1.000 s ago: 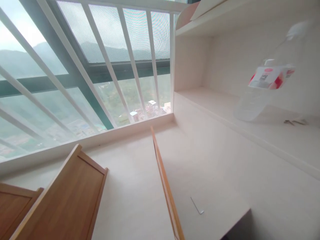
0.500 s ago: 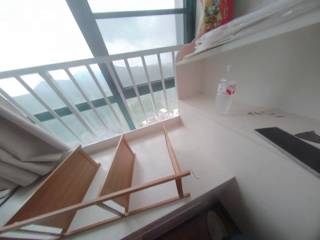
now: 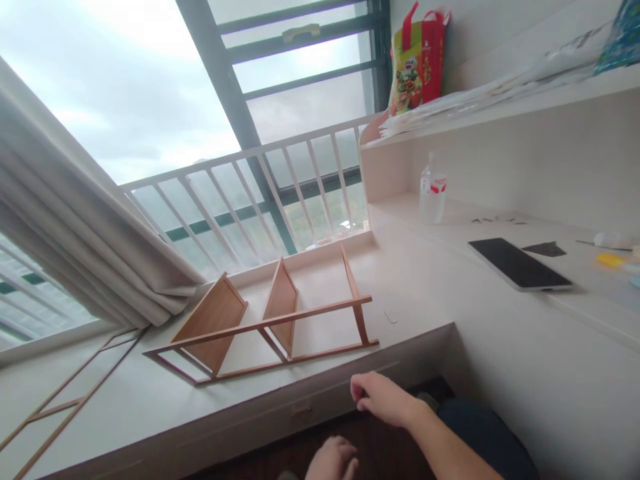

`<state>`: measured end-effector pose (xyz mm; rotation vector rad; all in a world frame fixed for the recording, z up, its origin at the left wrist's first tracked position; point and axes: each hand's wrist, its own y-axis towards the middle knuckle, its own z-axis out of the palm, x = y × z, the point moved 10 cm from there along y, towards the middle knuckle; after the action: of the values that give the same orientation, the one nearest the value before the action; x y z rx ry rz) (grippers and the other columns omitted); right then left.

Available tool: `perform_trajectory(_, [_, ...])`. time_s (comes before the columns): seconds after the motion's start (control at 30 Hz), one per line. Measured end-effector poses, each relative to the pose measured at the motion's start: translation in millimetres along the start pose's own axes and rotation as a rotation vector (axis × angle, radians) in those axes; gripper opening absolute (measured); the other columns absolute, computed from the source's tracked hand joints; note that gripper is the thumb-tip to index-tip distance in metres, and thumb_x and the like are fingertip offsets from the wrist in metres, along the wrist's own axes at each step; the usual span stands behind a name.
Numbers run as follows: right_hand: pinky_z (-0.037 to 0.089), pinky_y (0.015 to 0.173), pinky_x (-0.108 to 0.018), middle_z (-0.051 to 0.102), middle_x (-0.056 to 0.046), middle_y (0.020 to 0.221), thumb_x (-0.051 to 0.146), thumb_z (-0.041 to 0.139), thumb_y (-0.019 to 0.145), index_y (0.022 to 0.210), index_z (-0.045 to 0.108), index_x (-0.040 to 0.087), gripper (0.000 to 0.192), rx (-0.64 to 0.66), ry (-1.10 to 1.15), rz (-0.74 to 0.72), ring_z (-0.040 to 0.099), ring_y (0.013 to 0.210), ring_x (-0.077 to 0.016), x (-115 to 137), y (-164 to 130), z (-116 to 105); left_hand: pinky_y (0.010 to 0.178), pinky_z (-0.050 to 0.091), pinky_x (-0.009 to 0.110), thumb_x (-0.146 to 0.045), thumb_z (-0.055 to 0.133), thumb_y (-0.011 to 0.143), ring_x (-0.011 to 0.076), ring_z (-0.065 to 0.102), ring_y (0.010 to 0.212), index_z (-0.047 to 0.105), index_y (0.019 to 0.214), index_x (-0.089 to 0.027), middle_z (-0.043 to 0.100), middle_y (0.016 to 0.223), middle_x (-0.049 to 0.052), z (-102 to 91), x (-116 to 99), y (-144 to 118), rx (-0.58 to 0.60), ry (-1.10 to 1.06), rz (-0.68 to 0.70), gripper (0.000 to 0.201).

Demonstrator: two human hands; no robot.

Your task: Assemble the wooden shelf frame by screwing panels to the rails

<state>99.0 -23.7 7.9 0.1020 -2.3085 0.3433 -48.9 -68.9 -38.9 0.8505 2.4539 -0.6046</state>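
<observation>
My right hand (image 3: 377, 399) hangs in front of the white window bench, with its fingers curled in and nothing showing in them. Lower down, at the bottom edge, my left hand (image 3: 331, 460) has loosely bent fingers, slightly apart, and appears to hold nothing. Neither hand touches the wooden shelf frame (image 3: 320, 309), which lies on its side on the bench beyond them. Its shelf boards stand on edge between thin rails. A small L-shaped hex key (image 3: 389, 317) lies just right of the frame.
A separate wooden ladder-like frame (image 3: 60, 407) lies at left beneath the curtain (image 3: 90, 200). On the right-hand desk are a plastic bottle (image 3: 433, 193), a dark tablet (image 3: 517, 264) and small scraps. A red-green bag (image 3: 417, 67) stands on the shelf above. White railings (image 3: 240, 200) line the window.
Both hands have come into view at the bottom. The view has shifted back and left, so the frame looks smaller and the second frame and more curtain show.
</observation>
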Motion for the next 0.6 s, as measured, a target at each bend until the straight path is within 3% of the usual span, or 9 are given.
perform_trajectory(0.07, [0.04, 0.073, -0.024, 0.075, -0.002, 0.094, 0.01, 0.067, 0.079, 0.091, 0.073, 0.02, 0.017, -0.051, -0.041, 0.069, 0.065, 0.087, -0.0161, -16, 1, -33, 0.104, 0.053, 0.048, -0.025, 0.059, 0.103, 0.0276, 0.065, 0.111, 0.073, 0.113, -0.019, 0.07, 0.117, 0.011, -35.0, 5, 15, -0.083, 0.011, 0.023, 0.018])
perform_trajectory(0.13, [0.041, 0.073, -0.027, 0.075, -0.008, 0.096, 0.005, 0.064, 0.077, 0.094, 0.074, 0.016, 0.022, -0.085, -0.095, 0.166, 0.066, 0.087, -0.0202, -38, 7, -64, 0.103, 0.053, 0.042, -0.016, 0.053, 0.1, 0.0271, 0.066, 0.111, 0.076, 0.111, -0.019, 0.071, 0.116, 0.01, -78.2, -3, 31, -0.265, 0.043, 0.116, 0.025])
perform_trajectory(0.23, [0.044, 0.081, -0.034, 0.074, -0.019, 0.111, 0.004, 0.06, 0.078, 0.117, 0.071, 0.01, 0.042, -0.146, -0.168, 0.275, 0.068, 0.099, -0.0279, -65, 22, -99, 0.102, 0.051, 0.041, -0.014, 0.051, 0.099, 0.0266, 0.065, 0.112, 0.075, 0.112, -0.019, 0.071, 0.117, 0.011, -114.9, -21, 62, -0.401, 0.116, 0.243, 0.027])
perform_trajectory(0.3, [0.044, 0.09, -0.036, 0.07, -0.022, 0.126, 0.003, 0.057, 0.08, 0.138, 0.061, 0.01, 0.059, -0.16, -0.196, 0.287, 0.066, 0.113, -0.0298, -74, 37, -108, 0.103, 0.05, 0.043, -0.013, 0.054, 0.099, 0.0272, 0.064, 0.114, 0.074, 0.114, -0.019, 0.071, 0.119, 0.011, -119.1, -30, 91, -0.403, 0.198, 0.274, 0.026])
perform_trajectory(0.37, [0.043, 0.098, -0.033, 0.066, -0.018, 0.136, 0.002, 0.056, 0.08, 0.144, 0.058, 0.013, 0.065, -0.131, -0.209, 0.258, 0.062, 0.124, -0.0271, -76, 53, -106, 0.104, 0.048, 0.047, -0.016, 0.063, 0.098, 0.0296, 0.063, 0.117, 0.071, 0.123, -0.02, 0.07, 0.125, 0.011, -116.6, -32, 124, -0.392, 0.268, 0.238, 0.027])
perform_trajectory(0.5, [0.044, 0.087, -0.027, 0.075, -0.011, 0.116, 0.004, 0.057, 0.077, 0.124, 0.072, 0.017, 0.051, -0.009, -0.206, 0.17, 0.067, 0.108, -0.0225, -73, 80, -91, 0.103, 0.046, 0.051, -0.02, 0.078, 0.091, 0.032, 0.06, 0.124, 0.069, 0.129, -0.024, 0.069, 0.135, 0.009, -102.7, -38, 177, -0.304, 0.305, 0.199, 0.039])
perform_trajectory(0.6, [0.042, 0.074, -0.026, 0.075, -0.009, 0.097, 0.008, 0.06, 0.077, 0.107, 0.075, 0.015, 0.034, 0.053, -0.18, 0.128, 0.067, 0.089, -0.021, -75, 90, -88, 0.102, 0.044, 0.051, -0.014, 0.077, 0.091, 0.0295, 0.064, 0.118, 0.076, 0.112, -0.029, 0.075, 0.12, 0.003, -93.5, -48, 200, -0.21, 0.273, 0.241, 0.026])
